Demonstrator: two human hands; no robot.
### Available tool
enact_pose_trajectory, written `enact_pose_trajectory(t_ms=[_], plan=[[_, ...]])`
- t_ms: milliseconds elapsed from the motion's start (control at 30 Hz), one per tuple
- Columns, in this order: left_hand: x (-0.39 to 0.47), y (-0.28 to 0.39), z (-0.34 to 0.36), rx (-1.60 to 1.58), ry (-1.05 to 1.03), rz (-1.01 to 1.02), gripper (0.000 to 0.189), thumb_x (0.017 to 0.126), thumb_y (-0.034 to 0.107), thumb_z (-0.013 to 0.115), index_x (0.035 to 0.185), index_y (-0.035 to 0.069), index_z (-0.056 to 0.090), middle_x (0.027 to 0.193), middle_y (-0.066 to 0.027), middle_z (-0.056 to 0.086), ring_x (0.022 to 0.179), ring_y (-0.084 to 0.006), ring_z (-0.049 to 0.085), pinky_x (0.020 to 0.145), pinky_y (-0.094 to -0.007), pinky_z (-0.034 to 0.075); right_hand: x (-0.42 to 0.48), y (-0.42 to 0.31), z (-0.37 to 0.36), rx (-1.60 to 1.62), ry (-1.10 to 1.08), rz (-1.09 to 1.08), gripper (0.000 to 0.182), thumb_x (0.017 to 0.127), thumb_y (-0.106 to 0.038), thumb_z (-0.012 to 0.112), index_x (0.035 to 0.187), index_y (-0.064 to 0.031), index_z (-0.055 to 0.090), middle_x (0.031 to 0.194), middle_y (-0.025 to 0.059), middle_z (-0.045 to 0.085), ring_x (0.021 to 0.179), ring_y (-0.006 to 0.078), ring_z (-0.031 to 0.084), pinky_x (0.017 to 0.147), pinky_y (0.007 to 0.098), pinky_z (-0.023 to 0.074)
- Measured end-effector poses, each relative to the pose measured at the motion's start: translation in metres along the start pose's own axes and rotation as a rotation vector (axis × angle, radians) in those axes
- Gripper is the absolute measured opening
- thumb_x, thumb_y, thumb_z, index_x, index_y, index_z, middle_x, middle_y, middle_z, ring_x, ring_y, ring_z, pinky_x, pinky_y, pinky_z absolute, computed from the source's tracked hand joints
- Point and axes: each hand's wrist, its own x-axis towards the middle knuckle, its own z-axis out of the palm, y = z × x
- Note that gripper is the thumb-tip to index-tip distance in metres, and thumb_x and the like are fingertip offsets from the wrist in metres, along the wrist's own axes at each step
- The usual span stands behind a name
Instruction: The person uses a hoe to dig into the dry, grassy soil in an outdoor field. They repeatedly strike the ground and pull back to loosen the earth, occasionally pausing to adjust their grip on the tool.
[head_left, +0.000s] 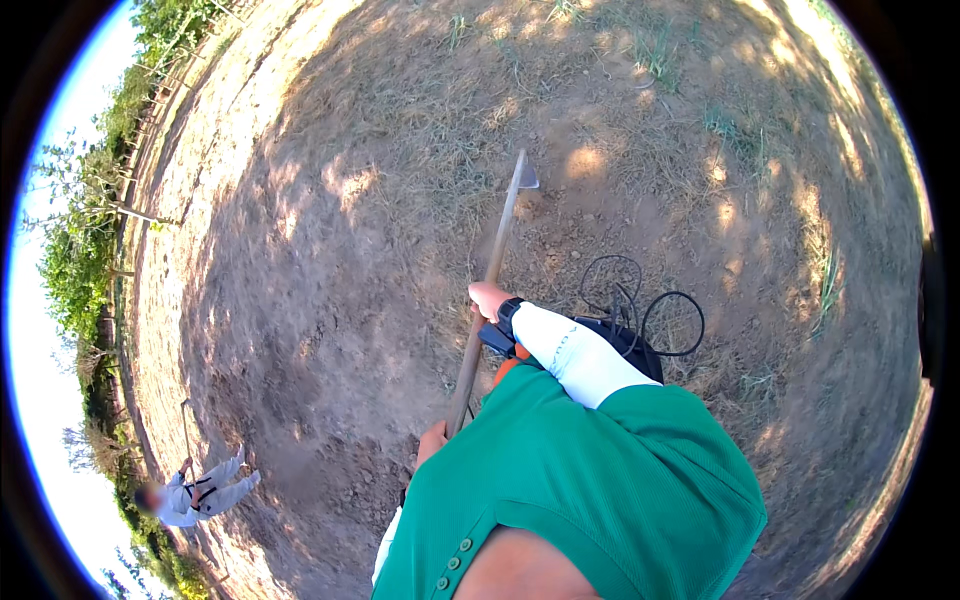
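Note:
A hoe with a long wooden handle (499, 247) runs from my body up to the middle of the view. Its metal blade (529, 178) rests at or just above loose, crumbly soil. My right hand (489, 298), with a dark watch at the wrist, is closed around the middle of the handle. Lower down, my left hand (430, 442) grips the handle near its rear part, partly hidden by my green shirt.
Black cable loops (675, 294) and a dark bag (637, 356) are beside my right forearm. At the lower left, another person (202, 491) stands on the soil holding a long-handled tool (187, 427). Trees (82, 262) line the far left edge. Dry grass (450, 150) covers ground ahead.

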Motion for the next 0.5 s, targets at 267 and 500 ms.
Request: enact_pose_trajectory(t_ms=[267,500], plan=[[0.120,0.012,0.024,-0.099,0.208,0.227,0.026,0.082,0.022,0.058,0.083,-0.003,0.051,0.061,-0.0082,0.053,0.056,-0.0171,0.053,0.051,-0.0335,0.042,0.029,-0.103,-0.017,0.323,0.377,0.059,0.023,0.076,-0.015,0.055,0.066,0.0055,0.055,0.063,0.0173,0.060,0.063,0.0294,0.061,0.054,0.0366,0.0469],[0.211,0.033,0.022,-0.273,0.149,0.170,0.022,0.083,0.021,0.057,0.078,0.004,0.045,0.053,-0.0005,0.045,0.039,-0.0100,0.043,0.034,-0.0250,0.031,0.029,-0.094,-0.003,-0.336,0.477,-0.130,0.030,0.078,-0.019,0.048,0.087,0.0068,0.060,0.078,0.0196,0.063,0.072,0.0331,0.063,0.073,0.0424,0.0463]])
